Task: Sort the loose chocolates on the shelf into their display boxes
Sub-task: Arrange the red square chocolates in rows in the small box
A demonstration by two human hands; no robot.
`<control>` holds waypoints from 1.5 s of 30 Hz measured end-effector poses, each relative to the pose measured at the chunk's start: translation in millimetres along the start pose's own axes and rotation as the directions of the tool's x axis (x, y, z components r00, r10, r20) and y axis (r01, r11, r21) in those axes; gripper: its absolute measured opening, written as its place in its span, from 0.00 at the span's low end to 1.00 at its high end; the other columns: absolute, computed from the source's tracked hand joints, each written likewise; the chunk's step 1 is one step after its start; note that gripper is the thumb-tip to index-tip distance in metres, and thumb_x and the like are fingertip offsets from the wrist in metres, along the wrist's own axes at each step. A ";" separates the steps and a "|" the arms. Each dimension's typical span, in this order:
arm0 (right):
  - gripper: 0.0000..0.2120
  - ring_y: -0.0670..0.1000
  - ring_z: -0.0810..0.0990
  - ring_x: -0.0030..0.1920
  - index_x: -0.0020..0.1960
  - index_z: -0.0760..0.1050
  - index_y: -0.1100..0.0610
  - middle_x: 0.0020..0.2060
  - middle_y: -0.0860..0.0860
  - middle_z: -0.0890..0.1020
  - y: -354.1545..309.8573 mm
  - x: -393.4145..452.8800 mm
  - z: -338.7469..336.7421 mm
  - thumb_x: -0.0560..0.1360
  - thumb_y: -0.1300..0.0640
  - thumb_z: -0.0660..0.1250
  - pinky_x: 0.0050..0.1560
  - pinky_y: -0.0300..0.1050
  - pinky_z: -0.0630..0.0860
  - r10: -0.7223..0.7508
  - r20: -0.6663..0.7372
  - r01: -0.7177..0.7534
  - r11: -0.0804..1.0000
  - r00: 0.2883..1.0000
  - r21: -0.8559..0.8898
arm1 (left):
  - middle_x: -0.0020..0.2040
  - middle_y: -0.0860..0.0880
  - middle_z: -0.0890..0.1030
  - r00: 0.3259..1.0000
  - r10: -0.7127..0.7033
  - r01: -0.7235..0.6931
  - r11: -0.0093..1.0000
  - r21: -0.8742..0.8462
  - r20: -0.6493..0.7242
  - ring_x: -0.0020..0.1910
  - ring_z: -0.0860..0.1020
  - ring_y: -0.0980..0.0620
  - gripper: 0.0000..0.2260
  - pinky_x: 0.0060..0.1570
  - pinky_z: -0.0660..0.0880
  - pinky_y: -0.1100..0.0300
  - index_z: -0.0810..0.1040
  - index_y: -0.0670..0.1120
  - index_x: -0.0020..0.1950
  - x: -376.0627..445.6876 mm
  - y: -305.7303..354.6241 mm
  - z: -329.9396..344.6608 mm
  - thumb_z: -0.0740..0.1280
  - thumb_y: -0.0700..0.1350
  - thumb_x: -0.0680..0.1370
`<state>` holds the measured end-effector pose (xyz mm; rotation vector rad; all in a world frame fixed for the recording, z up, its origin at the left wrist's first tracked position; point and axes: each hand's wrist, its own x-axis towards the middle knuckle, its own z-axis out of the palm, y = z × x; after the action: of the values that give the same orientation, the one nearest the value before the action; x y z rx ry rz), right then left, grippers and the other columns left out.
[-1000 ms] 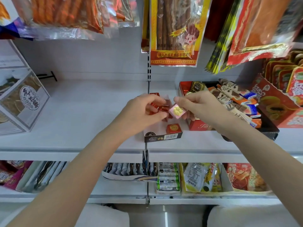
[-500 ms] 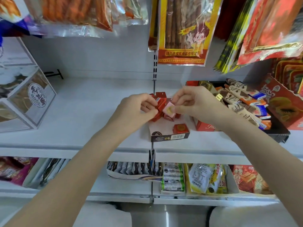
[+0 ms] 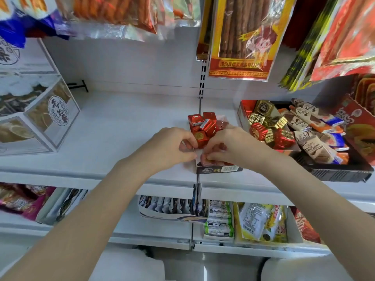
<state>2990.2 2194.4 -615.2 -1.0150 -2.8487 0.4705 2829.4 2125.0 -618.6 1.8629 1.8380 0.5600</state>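
Both hands down at the small white cardboard display box (image 3: 218,168) w/ dark front strip, sitting at the shelf's front edge on the white metal shelf (image 3: 125,126). My right hand (image 3: 229,148) is pinching a pink foil-wrapped chocolate square (image 3: 204,158) at the box's front left corner, fingers curled round it, looks like I'm seating it in the front row. My left hand (image 3: 172,148) has its fingers curled in too, thumb and fingertips against a red foil chocolate cube w/ gold seal (image 3: 199,137); I'd say gripping it, tho contact is partly hidden by my knuckles.

Progress, best guess: early to mid. Back of the box holds a jumbled heap of red foil cubes (image 3: 205,122), tipped every way, not lined up. Front row barely started, most of it hidden under my hands.

Left to do: straighten that red heap, finish the rows. Just right, the red open carton of gold and red foil chocolates (image 3: 263,126) is mixed and messy, and the black tray of white-and-orange wrapped wafer bars (image 3: 316,134) beside it is a loose pile too. Prob. all need sorting after this box.
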 end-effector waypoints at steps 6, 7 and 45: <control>0.07 0.41 0.77 0.38 0.48 0.79 0.56 0.41 0.48 0.82 -2.1 0.3 -7.0 0.70 0.58 0.70 0.42 0.27 0.72 0.016 -0.056 -0.007 0.986 0.998 0.167 | 0.47 0.51 0.80 1.000 0.001 -0.001 0.999 -0.042 0.016 0.47 0.77 0.55 0.08 0.46 0.72 0.65 0.79 0.50 0.49 -1.3 -3.2 0.5 0.70 0.47 0.71; 0.07 0.40 0.77 0.38 0.48 0.79 0.55 0.41 0.48 0.82 2.9 -1.4 -13.1 0.70 0.59 0.70 0.42 0.25 0.72 0.046 -0.098 -0.027 0.982 0.994 0.187 | 0.47 0.51 0.80 1.000 0.004 -0.003 0.999 -0.042 0.025 0.47 0.77 0.55 0.08 0.45 0.71 0.68 0.79 0.50 0.50 -1.3 -3.2 0.5 0.70 0.46 0.72; 0.07 0.50 0.77 0.44 0.44 0.75 0.57 0.46 0.50 0.73 26.6 -2.3 -20.3 0.69 0.63 0.71 0.42 0.37 0.75 0.134 -0.178 -0.137 0.991 0.975 -0.003 | 0.48 0.53 0.80 0.996 -0.006 0.010 0.998 -0.057 0.084 0.49 0.78 0.56 0.06 0.52 0.74 0.61 0.77 0.51 0.48 0.6 -1.8 -0.6 0.70 0.46 0.72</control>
<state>3011.7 2217.7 -604.2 -1.1948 -2.6422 0.3487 2827.6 2125.6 -619.2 1.8130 1.7564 0.5183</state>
